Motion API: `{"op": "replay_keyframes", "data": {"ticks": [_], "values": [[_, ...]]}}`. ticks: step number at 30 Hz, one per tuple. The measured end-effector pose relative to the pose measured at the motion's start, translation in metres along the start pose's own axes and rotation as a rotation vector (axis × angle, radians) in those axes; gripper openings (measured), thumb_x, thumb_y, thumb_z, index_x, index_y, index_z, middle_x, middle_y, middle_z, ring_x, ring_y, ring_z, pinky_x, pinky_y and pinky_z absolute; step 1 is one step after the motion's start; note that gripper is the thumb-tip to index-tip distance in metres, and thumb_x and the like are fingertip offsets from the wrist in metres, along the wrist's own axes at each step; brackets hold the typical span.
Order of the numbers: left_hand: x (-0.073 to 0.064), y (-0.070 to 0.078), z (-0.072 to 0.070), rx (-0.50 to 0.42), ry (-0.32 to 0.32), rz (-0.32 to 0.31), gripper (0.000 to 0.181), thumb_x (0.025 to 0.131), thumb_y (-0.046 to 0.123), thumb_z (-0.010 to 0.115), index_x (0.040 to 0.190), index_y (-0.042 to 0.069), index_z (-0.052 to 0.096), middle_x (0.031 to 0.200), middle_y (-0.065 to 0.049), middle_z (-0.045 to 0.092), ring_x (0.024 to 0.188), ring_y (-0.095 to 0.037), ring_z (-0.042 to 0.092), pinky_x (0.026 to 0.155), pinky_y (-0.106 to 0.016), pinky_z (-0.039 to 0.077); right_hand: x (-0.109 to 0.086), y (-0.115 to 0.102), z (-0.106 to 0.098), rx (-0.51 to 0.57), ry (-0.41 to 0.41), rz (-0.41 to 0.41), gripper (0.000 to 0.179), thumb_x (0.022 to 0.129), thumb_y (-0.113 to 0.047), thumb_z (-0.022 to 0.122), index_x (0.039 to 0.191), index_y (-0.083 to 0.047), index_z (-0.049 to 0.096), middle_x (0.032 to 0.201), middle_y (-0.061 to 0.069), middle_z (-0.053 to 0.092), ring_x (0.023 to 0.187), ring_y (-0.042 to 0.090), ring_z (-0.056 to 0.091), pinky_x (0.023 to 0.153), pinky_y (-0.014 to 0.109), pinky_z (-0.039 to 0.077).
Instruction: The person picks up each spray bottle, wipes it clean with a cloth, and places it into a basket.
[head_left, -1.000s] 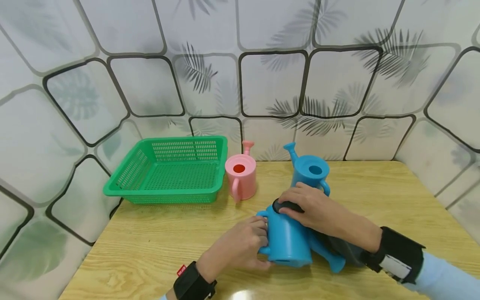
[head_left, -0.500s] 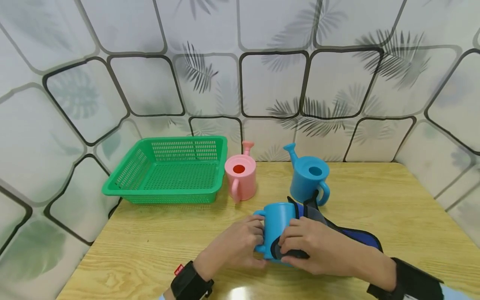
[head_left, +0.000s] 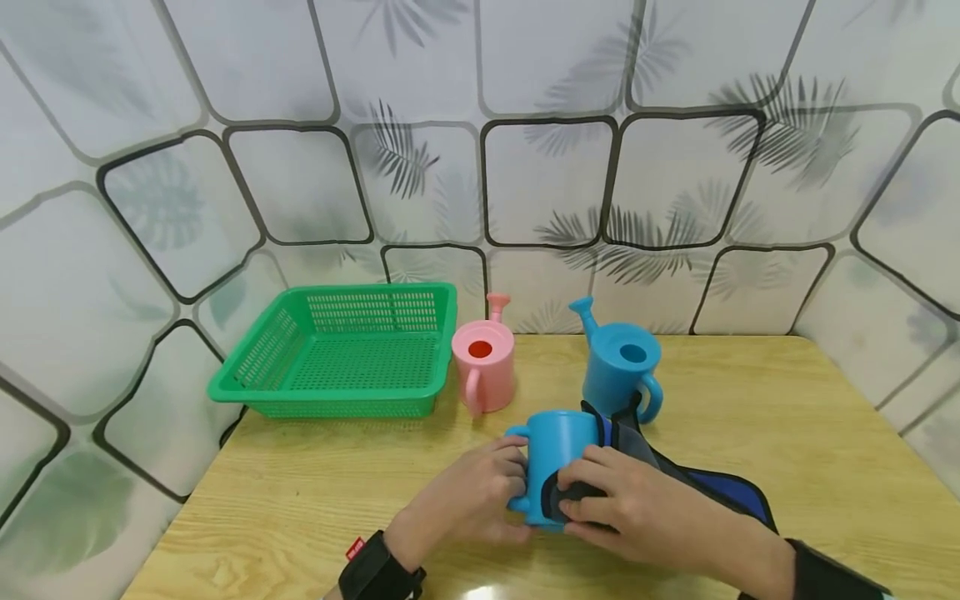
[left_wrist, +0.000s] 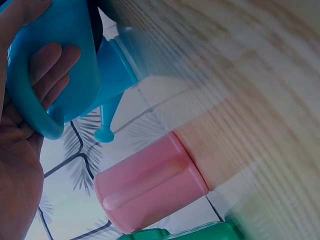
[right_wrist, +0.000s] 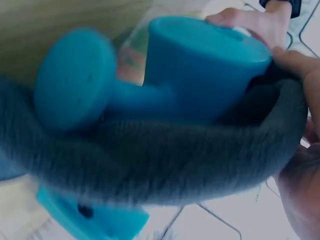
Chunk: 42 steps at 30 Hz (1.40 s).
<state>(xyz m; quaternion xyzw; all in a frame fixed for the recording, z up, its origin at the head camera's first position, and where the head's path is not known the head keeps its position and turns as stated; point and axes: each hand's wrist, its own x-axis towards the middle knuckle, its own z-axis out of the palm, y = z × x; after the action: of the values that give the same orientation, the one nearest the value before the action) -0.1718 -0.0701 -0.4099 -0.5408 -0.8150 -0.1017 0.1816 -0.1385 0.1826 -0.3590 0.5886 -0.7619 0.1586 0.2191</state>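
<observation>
A blue watering can (head_left: 561, 446) is at the front middle of the table in the head view. My left hand (head_left: 480, 492) grips its handle, and in the left wrist view the fingers (left_wrist: 52, 70) pass through the handle loop. With my right hand (head_left: 637, 504) I pinch the black-edged end of a dark grey cloth (head_left: 731, 496) against the can's side. The cloth's other face is blue. In the right wrist view the grey cloth (right_wrist: 150, 160) wraps around the can and below its sprinkler head (right_wrist: 75, 80). The spout is hidden in the head view.
A second blue watering can (head_left: 618, 371) stands behind the cloth, close to its edge. To its left are a pink watering can (head_left: 486, 379) and a green plastic basket (head_left: 337, 404). A patterned curtain (head_left: 547, 183) encloses the wooden table (head_left: 300, 492) at the back and sides.
My right hand has drawn the cloth's end down and toward me along the can. The cloth now hides the spout and shows its blue face. My left hand has kept its hold.
</observation>
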Motion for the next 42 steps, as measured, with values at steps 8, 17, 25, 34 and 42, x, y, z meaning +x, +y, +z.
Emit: {"op": "replay_keyframes", "data": {"ticks": [8,17,25,34,42], "values": [[-0.002,0.002,-0.002,-0.012,-0.033,-0.029,0.031,0.076,0.044,0.085,0.079,0.016,0.072,0.073,0.009,0.068,0.095,-0.009,0.065,0.123,-0.030,0.034,-0.002,0.005,-0.007,-0.089,-0.089,0.006,0.025,0.092,-0.021,0.075,0.117,-0.017,0.075,0.119,-0.003,0.064,0.094,0.010,0.048,0.079,0.019,0.043],[-0.003,0.005,-0.001,0.047,0.010,0.023,0.032,0.073,0.045,0.085,0.076,0.017,0.070,0.071,0.011,0.067,0.093,-0.007,0.065,0.122,-0.029,0.036,-0.002,0.022,-0.008,-0.139,-0.022,0.101,0.031,0.105,-0.031,0.057,0.119,-0.011,0.075,0.118,0.003,0.070,0.103,0.019,0.060,0.081,0.032,0.059],[-0.004,0.008,-0.004,0.091,0.024,0.042,0.031,0.073,0.045,0.085,0.076,0.018,0.070,0.071,0.011,0.068,0.091,-0.007,0.065,0.122,-0.030,0.036,-0.004,0.044,-0.010,-0.151,0.126,0.129,0.046,0.107,-0.037,0.040,0.114,-0.009,0.075,0.114,0.007,0.073,0.099,0.024,0.063,0.077,0.034,0.059],[-0.005,0.010,-0.004,0.088,0.012,0.029,0.031,0.074,0.046,0.084,0.078,0.018,0.071,0.073,0.011,0.069,0.092,-0.006,0.065,0.123,-0.031,0.035,-0.006,0.046,-0.010,-0.136,0.107,0.178,0.049,0.108,-0.039,0.038,0.114,-0.008,0.075,0.115,0.005,0.073,0.099,0.021,0.063,0.075,0.036,0.059],[-0.007,0.006,-0.005,0.078,0.037,0.016,0.032,0.073,0.045,0.086,0.078,0.017,0.071,0.074,0.010,0.069,0.094,-0.008,0.066,0.122,-0.032,0.036,-0.008,0.035,-0.011,-0.097,0.080,0.161,0.043,0.108,-0.037,0.043,0.118,-0.010,0.075,0.119,0.004,0.071,0.101,0.019,0.063,0.079,0.033,0.060]]}}
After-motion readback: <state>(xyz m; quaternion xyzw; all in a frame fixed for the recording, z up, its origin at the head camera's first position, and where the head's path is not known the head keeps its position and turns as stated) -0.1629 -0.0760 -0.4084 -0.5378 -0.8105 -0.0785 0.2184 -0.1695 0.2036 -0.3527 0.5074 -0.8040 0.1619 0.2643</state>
